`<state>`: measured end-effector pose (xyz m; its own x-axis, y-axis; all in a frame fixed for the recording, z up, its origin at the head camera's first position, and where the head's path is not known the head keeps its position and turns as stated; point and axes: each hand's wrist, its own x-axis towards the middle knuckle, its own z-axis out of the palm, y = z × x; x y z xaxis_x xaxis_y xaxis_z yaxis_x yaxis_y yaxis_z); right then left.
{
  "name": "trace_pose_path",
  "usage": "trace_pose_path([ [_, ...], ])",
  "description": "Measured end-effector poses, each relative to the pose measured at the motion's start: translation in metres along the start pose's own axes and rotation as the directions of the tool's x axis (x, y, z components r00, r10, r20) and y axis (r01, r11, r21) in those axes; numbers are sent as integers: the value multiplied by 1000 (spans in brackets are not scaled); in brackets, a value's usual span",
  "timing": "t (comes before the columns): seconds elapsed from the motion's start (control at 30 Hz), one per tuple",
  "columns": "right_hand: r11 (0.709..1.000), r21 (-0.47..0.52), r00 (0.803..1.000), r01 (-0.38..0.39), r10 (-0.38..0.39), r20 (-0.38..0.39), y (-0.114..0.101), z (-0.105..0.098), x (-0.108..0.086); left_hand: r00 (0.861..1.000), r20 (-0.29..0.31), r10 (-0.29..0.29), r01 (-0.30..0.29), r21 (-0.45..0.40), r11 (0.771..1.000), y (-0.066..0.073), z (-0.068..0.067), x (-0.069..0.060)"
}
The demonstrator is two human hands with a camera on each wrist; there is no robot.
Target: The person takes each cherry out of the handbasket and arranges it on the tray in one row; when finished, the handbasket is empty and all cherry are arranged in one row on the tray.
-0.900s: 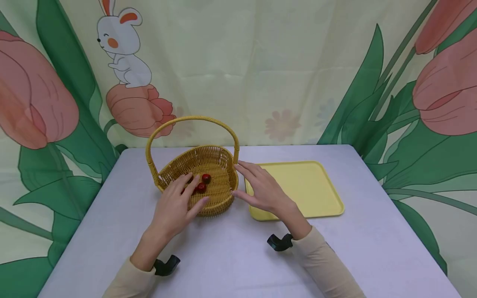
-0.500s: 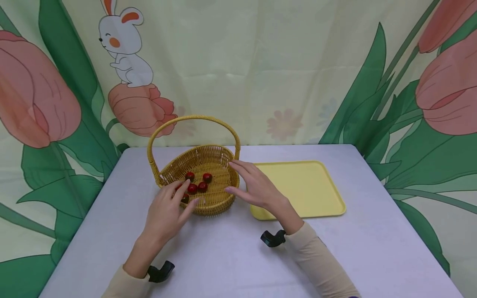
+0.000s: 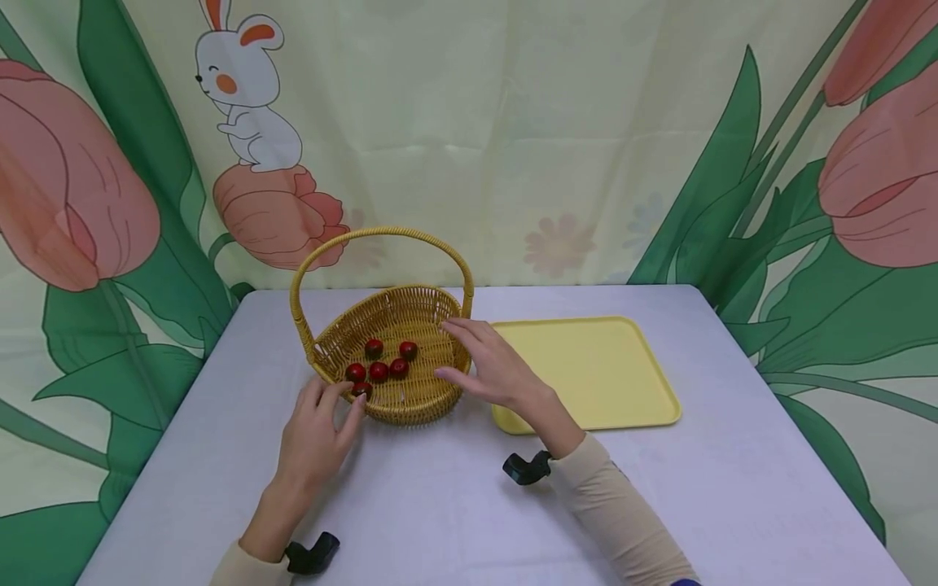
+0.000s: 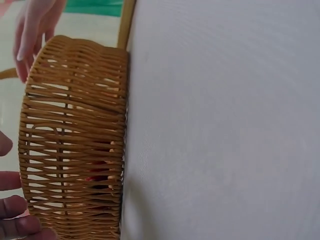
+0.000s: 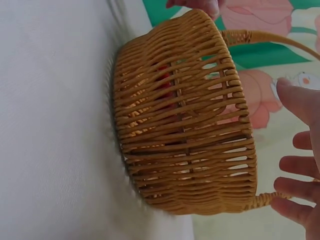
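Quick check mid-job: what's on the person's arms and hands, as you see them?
The left sleeve and right sleeve are long and plain beige. The left hand and right hand wear no gloves. A small, bent black fitting juts from the left wrist, a matching black piece from the right. I see no cables.

TEXT — none legible | LABELS, BRANDS — none legible | NUMBERS, SIGNS: none legible

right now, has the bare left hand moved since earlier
Yes: in the head view, relative to the golden wicker basket, the left hand has moved leftward and toward the person, uncovering round red cherries.
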<state>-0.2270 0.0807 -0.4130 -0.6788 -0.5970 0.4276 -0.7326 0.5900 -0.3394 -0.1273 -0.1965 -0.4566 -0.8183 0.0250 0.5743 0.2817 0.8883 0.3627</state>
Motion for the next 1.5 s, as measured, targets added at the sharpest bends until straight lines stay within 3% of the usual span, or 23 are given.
trace_pose_path([
  [0.2,999,43,1000,-6,5,19,-2,6,7,999,22,-48,49,-57,997,-1,3,-3],
  [0.43,998,57,998,-13,10,58,-9,11,21,990,89,-113,126,-153,980,-4,1,-3],
  [0.83,997,69,987,-47,36,158,-16,28,54,985,111,-135,157,-213,964,-12,-1,-2],
  [1.23,992,41,950,-118,101,297,-16,50,75,981,120,-150,174,-218,960,-10,-1,-1],
  [1.5,992,41,926,-120,97,366,-15,62,82,982,121,-147,171,-223,960,-10,-1,-3],
])
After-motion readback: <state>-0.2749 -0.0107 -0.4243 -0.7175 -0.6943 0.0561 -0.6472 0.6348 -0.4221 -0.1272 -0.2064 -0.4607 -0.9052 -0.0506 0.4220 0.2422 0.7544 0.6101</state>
